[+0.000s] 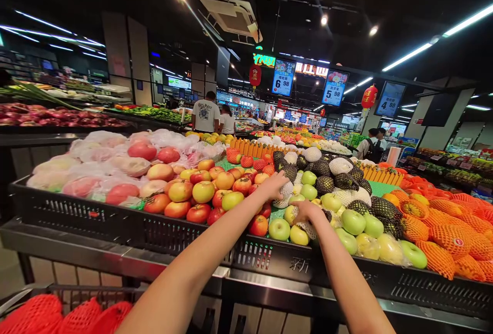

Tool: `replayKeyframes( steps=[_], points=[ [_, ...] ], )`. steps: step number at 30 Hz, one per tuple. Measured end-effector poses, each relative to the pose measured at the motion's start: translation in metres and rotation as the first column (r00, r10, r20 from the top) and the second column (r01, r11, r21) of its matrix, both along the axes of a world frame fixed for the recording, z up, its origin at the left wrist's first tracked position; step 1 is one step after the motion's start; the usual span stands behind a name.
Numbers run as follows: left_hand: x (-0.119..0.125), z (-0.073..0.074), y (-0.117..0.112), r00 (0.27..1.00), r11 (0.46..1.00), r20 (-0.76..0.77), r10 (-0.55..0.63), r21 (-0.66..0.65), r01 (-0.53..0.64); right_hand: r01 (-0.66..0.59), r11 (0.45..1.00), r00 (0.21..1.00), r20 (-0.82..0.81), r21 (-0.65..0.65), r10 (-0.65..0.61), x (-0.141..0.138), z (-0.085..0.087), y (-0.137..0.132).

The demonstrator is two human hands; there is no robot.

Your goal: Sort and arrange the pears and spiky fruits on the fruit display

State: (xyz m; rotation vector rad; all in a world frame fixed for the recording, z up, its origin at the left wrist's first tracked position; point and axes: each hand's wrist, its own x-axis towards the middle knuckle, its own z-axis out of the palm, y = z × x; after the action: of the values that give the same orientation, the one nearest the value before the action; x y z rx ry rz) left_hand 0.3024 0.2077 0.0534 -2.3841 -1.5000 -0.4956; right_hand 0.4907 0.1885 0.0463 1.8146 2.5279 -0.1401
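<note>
My left hand [274,187] reaches over the green side of the display, its fingers curled onto a fruit in a white foam net [284,198]. Close by on the right, my right hand [307,211] is bent down among the green apples [279,229], fingers drawn together beside a yellow-green fruit. A loose white foam net [309,229] shows under its palm; what these fingers grip is hidden. Red and yellow apples [200,191] are piled left of my forearms. Behind my hands lie fruits in black nets [324,184].
A black crate edge [169,234] runs along the front of the stand. Plastic-wrapped fruit [115,162] fills the left, orange-netted fruit [449,228] the right. Red-netted goods [42,313] sit in a basket at lower left. Several people stand farther back, one in a printed shirt [206,114].
</note>
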Motion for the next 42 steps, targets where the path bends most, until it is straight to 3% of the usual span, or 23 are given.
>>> replayKeyframes(
  steps=[6,9,13,17,19,22,25,30,32,37,42],
  points=[
    [0.032,0.006,0.011,0.999,0.994,-0.040,-0.031,0.104,0.035,0.157,0.975,0.985,-0.091,0.160,-0.144,0.004,-0.005,-0.017],
    [0.056,0.001,0.021,0.998,0.993,-0.059,-0.021,0.118,0.027,0.201,0.967,0.977,-0.101,0.154,-0.187,0.003,-0.006,-0.018],
    [0.080,-0.011,0.037,0.990,0.989,-0.026,0.140,0.055,-0.138,0.182,0.973,0.978,-0.131,0.142,-0.164,0.012,-0.005,-0.018],
    [0.082,-0.014,0.045,0.968,0.967,0.019,0.251,0.039,-0.251,0.202,0.952,0.959,-0.245,0.230,-0.144,0.033,-0.006,-0.022],
    [0.080,-0.011,0.044,0.975,0.972,0.023,0.219,0.086,-0.220,0.271,0.910,0.928,-0.335,0.312,-0.162,0.043,-0.004,-0.022],
    [0.078,-0.007,0.039,0.985,0.981,0.013,0.173,0.091,-0.173,0.415,0.803,0.855,-0.485,0.427,-0.184,0.051,-0.003,-0.017],
    [0.078,-0.004,0.033,0.993,0.990,-0.006,0.122,0.065,-0.121,0.475,0.728,0.801,-0.585,0.495,-0.125,0.050,-0.010,-0.007],
    [0.074,-0.002,0.026,0.976,0.981,-0.146,-0.162,0.085,0.176,0.423,0.741,0.776,-0.630,0.522,0.000,0.051,-0.028,0.006],
    [0.069,-0.005,0.029,0.961,0.975,-0.179,-0.210,0.039,0.220,0.417,0.738,0.765,-0.643,0.530,0.030,0.053,-0.031,0.007],
    [0.059,-0.019,0.049,0.976,0.986,-0.152,-0.155,-0.084,0.143,0.440,0.714,0.729,-0.681,0.544,0.070,0.056,-0.032,0.006],
    [0.075,-0.033,0.066,0.984,0.987,-0.165,-0.075,-0.152,0.050,0.477,0.679,0.699,-0.709,0.559,0.093,0.055,-0.033,0.005]
  ],
)
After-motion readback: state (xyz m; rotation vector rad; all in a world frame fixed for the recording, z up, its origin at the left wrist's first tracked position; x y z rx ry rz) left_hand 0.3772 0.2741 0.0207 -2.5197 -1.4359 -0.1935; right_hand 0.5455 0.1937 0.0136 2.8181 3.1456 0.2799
